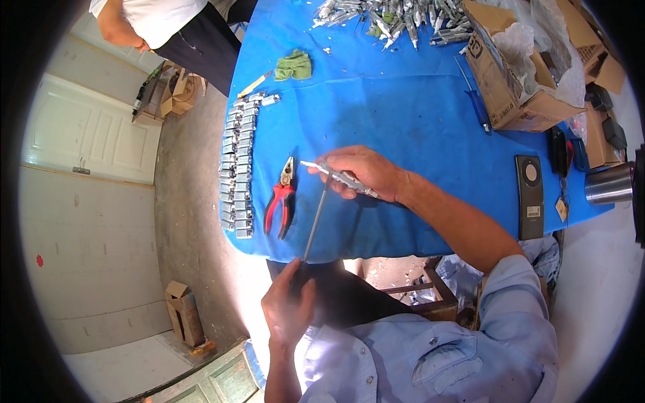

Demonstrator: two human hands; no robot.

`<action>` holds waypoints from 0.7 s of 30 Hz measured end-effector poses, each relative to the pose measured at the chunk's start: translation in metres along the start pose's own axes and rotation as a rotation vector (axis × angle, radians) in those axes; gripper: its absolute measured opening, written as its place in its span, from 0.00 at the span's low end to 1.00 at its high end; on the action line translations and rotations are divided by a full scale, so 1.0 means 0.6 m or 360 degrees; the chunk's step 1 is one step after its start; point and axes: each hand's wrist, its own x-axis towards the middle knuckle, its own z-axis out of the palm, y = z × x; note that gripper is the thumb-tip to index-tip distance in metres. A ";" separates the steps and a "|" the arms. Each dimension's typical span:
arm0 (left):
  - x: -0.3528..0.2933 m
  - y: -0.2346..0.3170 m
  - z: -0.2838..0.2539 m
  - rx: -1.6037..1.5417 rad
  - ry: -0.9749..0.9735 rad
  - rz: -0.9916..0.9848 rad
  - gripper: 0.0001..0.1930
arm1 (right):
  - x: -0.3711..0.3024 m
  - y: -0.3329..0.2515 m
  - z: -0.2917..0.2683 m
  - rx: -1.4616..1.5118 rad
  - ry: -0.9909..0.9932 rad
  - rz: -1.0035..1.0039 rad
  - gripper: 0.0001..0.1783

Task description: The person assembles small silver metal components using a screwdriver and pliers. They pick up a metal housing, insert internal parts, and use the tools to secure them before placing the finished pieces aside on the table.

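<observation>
My right hand [373,173] is closed around a slender grey-and-white metal part [356,183], whose thin pale end points left over the table. In my left hand [287,305], near the table's front edge, is a screwdriver [316,225] with a long steel shaft; its dark handle is mostly hidden by the fingers. The shaft slants up to the grey part, and its tip is hidden there. Left of the part lie red-and-black pliers [281,201], jaws pointing away from me. Beyond them, small silvery metal pieces [238,168] stand in rows along the table's left edge.
A blue cloth [396,107] covers the table. At its far side are a heap of similar grey parts [410,20], a green rag [293,65] and a yellow-handled tool [255,83]. On the right are a blue-handled screwdriver [480,111], an open cardboard box [497,87] and a metal cup [608,185]. Another person [175,27] stands at far left.
</observation>
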 end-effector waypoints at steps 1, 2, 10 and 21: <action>0.001 -0.004 -0.001 0.0036 0.0007 0.0064 0.24 | 0.000 0.001 0.000 0.0000 -0.0007 0.0004 0.20; 0.002 -0.007 -0.002 0.0073 0.0015 0.0129 0.24 | 0.000 0.000 0.001 -0.0003 0.0000 0.0011 0.20; 0.007 -0.004 -0.020 0.0104 -0.0016 0.0166 0.24 | -0.001 0.000 0.004 -0.0075 0.0011 0.0021 0.19; 0.040 0.040 -0.077 0.0422 -0.0226 0.0357 0.29 | -0.004 -0.007 0.005 -0.0517 -0.0090 -0.0018 0.20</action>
